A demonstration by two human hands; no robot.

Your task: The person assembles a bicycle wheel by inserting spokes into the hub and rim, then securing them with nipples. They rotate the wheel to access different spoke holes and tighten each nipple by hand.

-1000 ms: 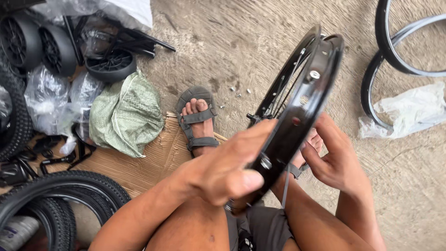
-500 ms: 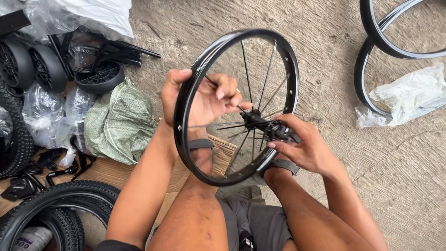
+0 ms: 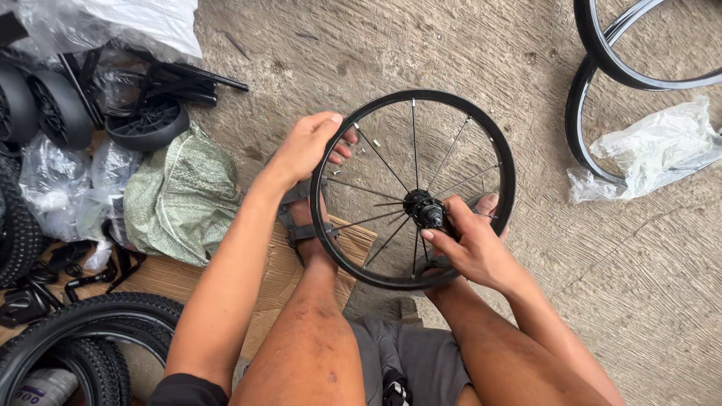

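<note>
A small black spoked bicycle wheel (image 3: 415,188) was held nearly flat, face up toward the camera, above the person's knees and sandalled foot (image 3: 301,225), so its axle pointed up at the viewer rather than along the ground. The left hand (image 3: 304,146) sat on the rim's upper-left arc, fingers curled over the edge and closed around it. The right hand (image 3: 470,244) was nearer the middle — its fingertips pinched at the black hub (image 3: 425,210) from the lower right, while the rest of the hand lay against the rim's lower-right arc. So the hub lay between the two hands, much closer to the right one; the left only steadied the rim.

The rim looked like smooth, glossy painted metal, a thin hoop; the spokes (image 3: 376,154) were fine bright wires fanning from the hub, some crossing. The hub was a short, dark, knurled-looking cylinder.

Around it: rough grey concrete floor (image 3: 451,60), a flattened brown cardboard sheet (image 3: 271,278) under the leg, and a crumpled green woven sack (image 3: 180,195) just left of the foot. Knobbly black tyres (image 3: 68,338) lay at the lower left, solid black plastic wheels (image 3: 143,124) among clear plastic wrappings at the upper left. Two more bare black rims (image 3: 602,68) rested well apart at the upper right, a creased clear plastic bag (image 3: 647,150) lying over one.
</note>
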